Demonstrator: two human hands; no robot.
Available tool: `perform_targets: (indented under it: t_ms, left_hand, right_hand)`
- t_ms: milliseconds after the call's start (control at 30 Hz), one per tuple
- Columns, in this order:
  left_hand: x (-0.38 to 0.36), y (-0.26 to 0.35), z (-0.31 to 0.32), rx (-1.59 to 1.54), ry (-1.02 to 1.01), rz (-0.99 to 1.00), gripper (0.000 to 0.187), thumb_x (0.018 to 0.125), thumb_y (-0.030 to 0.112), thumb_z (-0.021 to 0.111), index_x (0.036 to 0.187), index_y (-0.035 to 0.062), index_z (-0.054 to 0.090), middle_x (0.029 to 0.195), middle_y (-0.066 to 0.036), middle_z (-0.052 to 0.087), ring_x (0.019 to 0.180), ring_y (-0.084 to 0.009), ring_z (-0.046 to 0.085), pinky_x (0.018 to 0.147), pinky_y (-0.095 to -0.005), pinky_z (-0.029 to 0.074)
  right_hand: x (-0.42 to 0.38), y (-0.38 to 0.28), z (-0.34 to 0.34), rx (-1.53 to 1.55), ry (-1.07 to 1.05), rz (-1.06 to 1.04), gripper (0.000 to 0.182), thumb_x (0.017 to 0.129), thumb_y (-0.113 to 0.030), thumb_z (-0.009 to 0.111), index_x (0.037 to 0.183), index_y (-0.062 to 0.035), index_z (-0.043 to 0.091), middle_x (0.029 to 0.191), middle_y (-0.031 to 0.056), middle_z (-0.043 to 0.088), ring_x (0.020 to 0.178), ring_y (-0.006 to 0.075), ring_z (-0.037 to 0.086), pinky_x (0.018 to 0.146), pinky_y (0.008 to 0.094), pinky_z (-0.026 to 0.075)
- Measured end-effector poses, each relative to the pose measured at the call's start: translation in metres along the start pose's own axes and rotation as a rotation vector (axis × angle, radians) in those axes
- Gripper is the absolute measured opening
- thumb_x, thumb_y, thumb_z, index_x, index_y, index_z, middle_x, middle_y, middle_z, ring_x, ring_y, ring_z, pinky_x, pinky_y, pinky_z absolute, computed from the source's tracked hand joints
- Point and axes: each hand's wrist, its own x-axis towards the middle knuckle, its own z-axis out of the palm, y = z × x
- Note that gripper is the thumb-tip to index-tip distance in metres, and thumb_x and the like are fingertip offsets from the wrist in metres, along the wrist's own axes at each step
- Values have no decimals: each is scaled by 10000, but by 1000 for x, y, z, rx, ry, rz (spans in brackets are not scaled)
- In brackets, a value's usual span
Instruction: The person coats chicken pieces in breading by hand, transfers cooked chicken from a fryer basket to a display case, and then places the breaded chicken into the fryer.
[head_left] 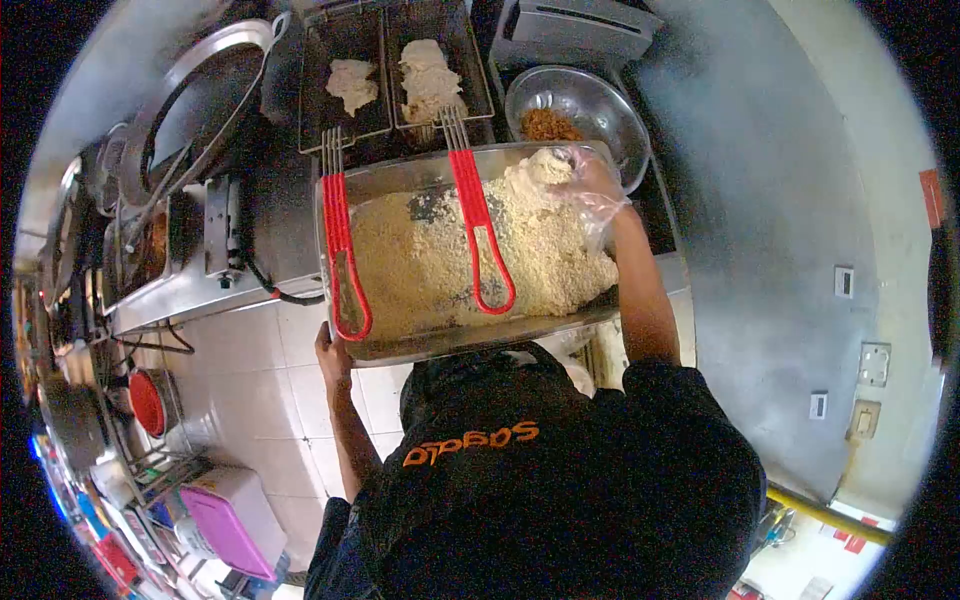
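A metal tray (440, 345) of pale breading flour (420, 260) lies in front of my body. My left hand (332, 352) grips its near left corner, with some fingers hidden beneath the rim. My right hand (592, 185), in a clear plastic glove, is closed around a flour-coated piece of chicken (548, 166) at the tray's far right. Two fryer baskets (390, 70) stand beyond the tray, and their red handles (470, 190) reach over it. One coated piece (352, 85) lies in the left basket; more coated chicken (428, 75) lies in the right one.
A steel bowl (610, 110) with orange-brown crumbs (548, 125) sits behind the tray's right end. To the left are a large round pot (205, 90) and a steel counter (200, 295). A metal wall (770, 200) borders the right side. A purple-lidded bin (232, 530) stands below left.
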Motion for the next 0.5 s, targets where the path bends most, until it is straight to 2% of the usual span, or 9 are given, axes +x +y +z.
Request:
perform_targets:
  t_ms: [33,100,133,167,233,267,333,433,500]
  left_hand:
    - [1,0,0,-6,6,-10,642,780,254,537,1220,-146,294,1205,-240,418,1075,-261,447,880,-305,369]
    - [2,-1,-3,-16,-93,49,633,775,231,533,1209,-163,293,1165,-245,452,1065,-258,454,877,-303,366]
    - [9,-11,-6,29,-47,101,600,776,212,526,1210,-142,312,1108,-211,498,847,-194,541,700,-263,433]
    - [8,-10,-4,23,-44,101,600,776,212,526,1210,-142,312,1108,-211,498,847,-194,541,700,-263,433]
    - [1,0,2,-21,-50,106,563,781,200,526,1216,-105,340,1019,-159,546,603,-107,494,488,-214,387]
    - [-1,2,4,-27,-43,108,563,781,200,526,1216,-105,340,1019,-159,546,603,-107,494,488,-214,387]
    - [-5,7,8,-87,4,96,470,787,194,523,1160,-74,419,889,-89,571,478,-58,369,382,-202,275]
    - [-15,23,16,-147,34,139,272,790,169,522,956,-46,519,790,-51,556,604,-85,442,489,-225,357]
    - [-15,29,16,-152,-26,191,234,776,152,524,912,-38,526,776,-56,548,670,-124,461,579,-255,386]
  right_hand:
    - [1,-3,-2,-4,-12,1,583,561,-275,776,1042,-53,532,901,90,586,790,207,550,726,341,447]
    - [-1,-22,-6,424,-148,-121,576,569,-200,781,1061,-62,515,881,50,575,768,144,521,708,302,439]
    - [-6,-40,-18,381,-201,52,533,596,-108,752,1063,-56,501,882,48,565,806,136,514,730,290,433]
    - [-6,-53,-24,377,-203,49,533,596,-108,752,1063,-56,501,882,48,565,806,136,514,730,290,433]
    - [-3,-76,-31,566,-327,-119,470,574,72,697,996,-26,514,924,47,567,867,162,543,761,304,461]
    - [-6,-99,-36,638,-318,-12,446,572,65,702,970,-30,525,902,34,568,852,153,542,760,296,460]
    - [4,-130,-52,542,-393,-52,447,570,68,700,968,-34,526,896,32,567,853,152,542,757,294,461]
    - [33,-162,-65,410,-513,-160,445,577,56,695,974,-44,520,888,39,563,841,148,544,745,289,467]
    - [46,-194,-65,387,-405,-270,417,605,23,680,980,-51,516,916,49,558,831,148,546,735,283,471]
